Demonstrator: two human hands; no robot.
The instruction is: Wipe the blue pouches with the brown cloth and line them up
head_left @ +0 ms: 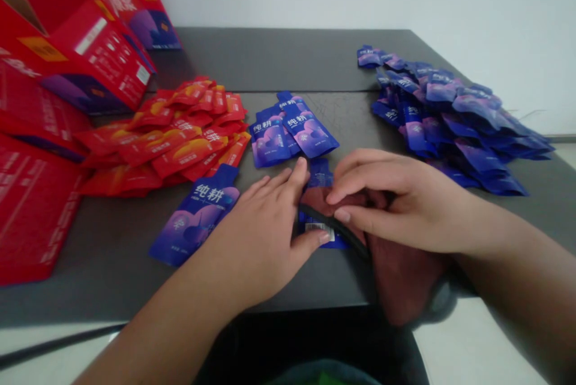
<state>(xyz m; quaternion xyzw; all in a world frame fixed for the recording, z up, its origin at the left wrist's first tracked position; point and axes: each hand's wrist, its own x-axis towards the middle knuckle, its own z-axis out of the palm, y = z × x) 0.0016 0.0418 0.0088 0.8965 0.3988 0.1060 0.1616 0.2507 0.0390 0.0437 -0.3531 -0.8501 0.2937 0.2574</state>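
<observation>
My left hand [265,229] lies spread on the dark table, its thumb touching a blue sachet with a barcode [320,232] that is partly hidden under a folded reddish-brown cloth [400,271] with a dark hem. My right hand [396,205] pinches that cloth from above. Just left of my left hand lies a single blue-and-purple sachet [193,220]. Beyond my hands is a small stack of matching sachets [288,130]. A larger heap of them [450,115] spreads to the right, and a pile of red sachets [171,139] sits to the left.
Flattened and open red printed cartons [85,55] crowd the table's left side and overhang its edge. The dark table [288,67] has a seam across it and stands against a white wall. A dark cable [58,346] runs below the near edge.
</observation>
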